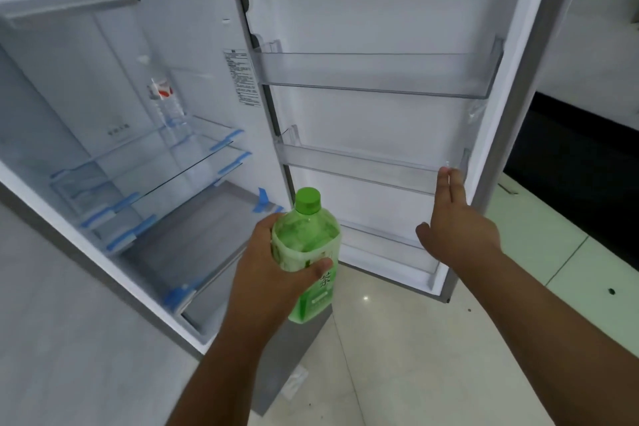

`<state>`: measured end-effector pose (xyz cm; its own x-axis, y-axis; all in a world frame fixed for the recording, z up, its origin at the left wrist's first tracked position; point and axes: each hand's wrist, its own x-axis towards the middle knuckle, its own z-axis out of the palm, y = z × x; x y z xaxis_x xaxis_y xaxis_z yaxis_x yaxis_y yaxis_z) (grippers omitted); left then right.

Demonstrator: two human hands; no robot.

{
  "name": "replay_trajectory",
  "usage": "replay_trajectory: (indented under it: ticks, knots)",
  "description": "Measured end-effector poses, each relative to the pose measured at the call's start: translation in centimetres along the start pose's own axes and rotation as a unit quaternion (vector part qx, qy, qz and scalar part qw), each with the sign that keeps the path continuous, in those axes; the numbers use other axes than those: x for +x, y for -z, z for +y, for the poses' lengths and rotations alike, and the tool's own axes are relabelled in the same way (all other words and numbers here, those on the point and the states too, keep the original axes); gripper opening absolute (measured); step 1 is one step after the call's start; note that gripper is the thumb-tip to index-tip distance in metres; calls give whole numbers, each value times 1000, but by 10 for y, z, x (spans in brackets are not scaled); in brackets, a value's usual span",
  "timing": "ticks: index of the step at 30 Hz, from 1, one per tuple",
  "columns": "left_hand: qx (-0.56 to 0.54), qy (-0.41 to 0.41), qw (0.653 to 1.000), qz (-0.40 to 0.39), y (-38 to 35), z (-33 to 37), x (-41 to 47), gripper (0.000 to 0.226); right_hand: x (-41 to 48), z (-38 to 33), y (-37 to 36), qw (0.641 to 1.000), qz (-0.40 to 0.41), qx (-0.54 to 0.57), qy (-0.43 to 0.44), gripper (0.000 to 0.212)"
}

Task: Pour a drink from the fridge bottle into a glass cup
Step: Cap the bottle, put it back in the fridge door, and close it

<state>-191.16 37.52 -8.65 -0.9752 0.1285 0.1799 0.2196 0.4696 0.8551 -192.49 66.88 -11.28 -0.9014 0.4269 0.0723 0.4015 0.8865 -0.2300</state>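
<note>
My left hand (pixel 276 270) grips a green bottle (pixel 308 239) with a green cap, held upright in front of the open fridge (pixel 214 86). The label wraps the bottle's body. My right hand (pixel 456 225) is open with fingers extended, its fingertips touching the right end of the middle shelf of the fridge door (pixel 380 107). The door stands swung wide to the right. No glass cup is in view.
A clear water bottle (pixel 167 104) with a red and white label stands on a glass shelf inside the fridge. The door shelves (pixel 377 74) hold nothing. Pale floor tiles (pixel 397 356) lie below, and a dark cabinet (pixel 581 176) is at the right.
</note>
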Motion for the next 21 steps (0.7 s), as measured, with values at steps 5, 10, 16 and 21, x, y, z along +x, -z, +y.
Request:
replay_trajectory:
  ticks: [5, 10, 16, 21]
  knots:
    - [33, -18, 999, -6, -13, -11, 21, 70, 9, -2, 1, 996, 54, 63, 30, 88]
    - [52, -44, 997, -24, -25, -33, 61, 69, 9, -33, -1, 939, -66, 248, 228, 81]
    - [53, -58, 994, -75, -24, -65, 116, 91, 28, -92, -24, 919, -146, 224, 290, 106]
    - [21, -65, 991, -111, -22, -79, 167, 80, 51, -130, -52, 932, -36, 244, 265, 82]
